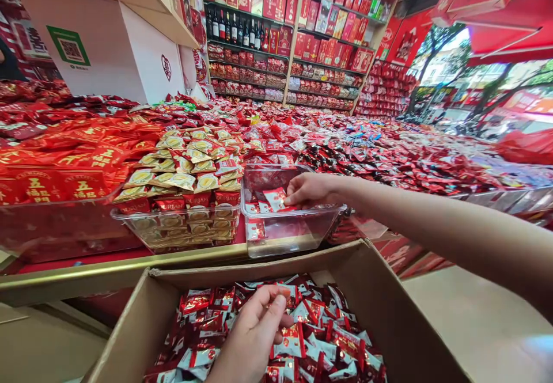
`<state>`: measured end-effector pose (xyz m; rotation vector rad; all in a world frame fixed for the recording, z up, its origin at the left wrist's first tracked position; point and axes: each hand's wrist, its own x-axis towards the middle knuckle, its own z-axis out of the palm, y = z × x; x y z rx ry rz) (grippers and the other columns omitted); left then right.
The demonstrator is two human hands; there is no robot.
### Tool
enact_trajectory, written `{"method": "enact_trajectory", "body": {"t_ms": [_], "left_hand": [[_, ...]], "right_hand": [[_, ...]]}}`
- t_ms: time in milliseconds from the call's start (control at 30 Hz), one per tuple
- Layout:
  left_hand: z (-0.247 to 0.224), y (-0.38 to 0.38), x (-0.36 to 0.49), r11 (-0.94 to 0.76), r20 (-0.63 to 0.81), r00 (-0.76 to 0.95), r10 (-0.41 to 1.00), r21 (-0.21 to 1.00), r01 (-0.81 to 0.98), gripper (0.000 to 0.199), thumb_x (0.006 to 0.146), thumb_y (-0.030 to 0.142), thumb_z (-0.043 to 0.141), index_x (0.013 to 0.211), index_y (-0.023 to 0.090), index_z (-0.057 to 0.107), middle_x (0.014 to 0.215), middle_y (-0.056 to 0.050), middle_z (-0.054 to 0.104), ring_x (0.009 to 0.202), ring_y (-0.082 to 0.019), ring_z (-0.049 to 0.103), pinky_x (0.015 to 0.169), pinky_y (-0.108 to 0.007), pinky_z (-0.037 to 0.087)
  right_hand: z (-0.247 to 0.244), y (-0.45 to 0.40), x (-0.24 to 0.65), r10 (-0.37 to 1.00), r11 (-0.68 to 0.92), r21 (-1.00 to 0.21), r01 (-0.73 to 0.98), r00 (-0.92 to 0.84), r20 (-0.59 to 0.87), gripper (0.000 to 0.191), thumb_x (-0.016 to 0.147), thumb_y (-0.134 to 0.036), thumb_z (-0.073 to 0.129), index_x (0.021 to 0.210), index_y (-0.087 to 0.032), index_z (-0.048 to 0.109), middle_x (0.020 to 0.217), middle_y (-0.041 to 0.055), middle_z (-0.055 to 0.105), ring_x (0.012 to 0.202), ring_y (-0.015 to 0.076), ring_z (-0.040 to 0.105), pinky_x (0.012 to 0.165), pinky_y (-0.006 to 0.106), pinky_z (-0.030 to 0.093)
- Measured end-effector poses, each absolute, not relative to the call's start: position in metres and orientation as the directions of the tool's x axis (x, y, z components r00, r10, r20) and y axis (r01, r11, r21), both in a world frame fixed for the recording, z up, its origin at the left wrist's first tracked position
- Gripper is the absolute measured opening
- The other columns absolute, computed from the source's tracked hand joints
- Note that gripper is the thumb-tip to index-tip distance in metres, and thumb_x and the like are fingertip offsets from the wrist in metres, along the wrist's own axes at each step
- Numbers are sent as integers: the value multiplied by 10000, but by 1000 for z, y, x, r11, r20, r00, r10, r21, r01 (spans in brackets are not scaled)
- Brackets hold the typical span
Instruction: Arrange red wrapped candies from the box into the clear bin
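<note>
1 packet (275, 200) in right hand (306, 190)

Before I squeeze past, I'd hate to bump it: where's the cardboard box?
The cardboard box sits bottom centre in the head view, in front of the clear bin, left hand over its packets.

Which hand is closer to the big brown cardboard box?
Left. The left hand is over the red-and-white wrapped packets inside the brown box; the right hand is farther forward, holding a packet at a clear plastic bin.

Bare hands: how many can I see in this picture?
2: the left hand over the cardboard box, the right hand at the clear bin, pinching a packet. Others may be hidden.
</note>
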<state>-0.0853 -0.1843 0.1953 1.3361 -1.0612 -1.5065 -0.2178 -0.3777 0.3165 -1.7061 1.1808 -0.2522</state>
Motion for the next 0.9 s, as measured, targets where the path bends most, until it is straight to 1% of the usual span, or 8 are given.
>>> {"method": "enact_trajectory", "body": {"t_ms": [67, 167, 233, 333, 500, 633, 767, 900], "left_hand": [[195, -183, -84, -280, -279, -107, -954, 960, -6, 331, 749, 451, 464, 927, 187, 557, 722, -17, 605, 748, -167, 541, 638, -273, 399], [194, -183, -82, -271, -275, -141, -951, 961, -47, 293, 742, 420, 474, 905, 195, 565, 688, 3, 589, 661, -141, 500, 626, -265, 375], [192, -184, -80, -261, -270, -158, -950, 962, -74, 288, 735, 407, 482, 906, 193, 568, 687, 7, 567, 635, -133, 487, 617, -260, 362], [191, -185, -78, -248, -268, -171, -948, 960, -129, 284, 729, 382, 484, 914, 187, 575, 688, 10, 527, 622, -126, 457, 605, -252, 348], [194, -186, -78, -263, -301, -225, -927, 947, -183, 270, 713, 372, 496, 899, 194, 579, 629, 40, 451, 565, -107, 391, 553, -228, 312], [190, -186, -79, -267, -321, -266, -909, 939, -219, 290, 699, 370, 500, 912, 189, 576, 659, 33, 472, 549, -99, 389, 543, -227, 314], [182, -188, -79, -283, -344, -314, -885, 933, -224, 270, 694, 355, 497, 902, 200, 572, 657, 37, 485, 512, -88, 374, 519, -218, 306], [182, -189, -78, -249, -337, -323, -884, 926, -284, 227, 699, 319, 493, 870, 196, 580, 637, 45, 474, 513, -87, 365, 512, -211, 298]], "right_hand": [[299, -390, -207, -739, 31, -741, -671, 484, -469, 231, 572, -176, 710, 557, -159, 481, 432, -64, 486, 397, 49, 411, 405, 187, 347], [282, -397, -197, -649, 29, -664, -747, 491, -581, 274, 471, -237, 773, 553, -154, 524, 406, -52, 491, 401, 83, 440, 426, 229, 388], [278, -398, -194, -598, 19, -625, -781, 492, -633, 321, 425, -290, 793, 581, -154, 548, 425, -47, 512, 435, 109, 482, 460, 254, 423], [275, -399, -193, -549, 0, -582, -813, 486, -679, 374, 414, -356, 793, 638, -143, 583, 455, -40, 537, 463, 123, 509, 480, 269, 441], [270, -400, -192, -514, -37, -549, -835, 487, -706, 367, 440, -370, 780, 654, -129, 604, 468, -40, 547, 445, 99, 497, 476, 241, 423], [268, -401, -190, -535, -89, -538, -839, 495, -684, 281, 470, -297, 776, 611, -123, 606, 459, -51, 543, 429, 71, 459, 475, 216, 400], [268, -398, -188, -544, -131, -539, -832, 515, -663, 229, 500, -266, 759, 603, -127, 609, 480, -47, 560, 464, 76, 485, 503, 218, 408], [268, -393, -188, -529, -182, -537, -824, 542, -653, 228, 509, -274, 747, 635, -135, 618, 489, -51, 564, 484, 90, 505, 507, 220, 409]]}}
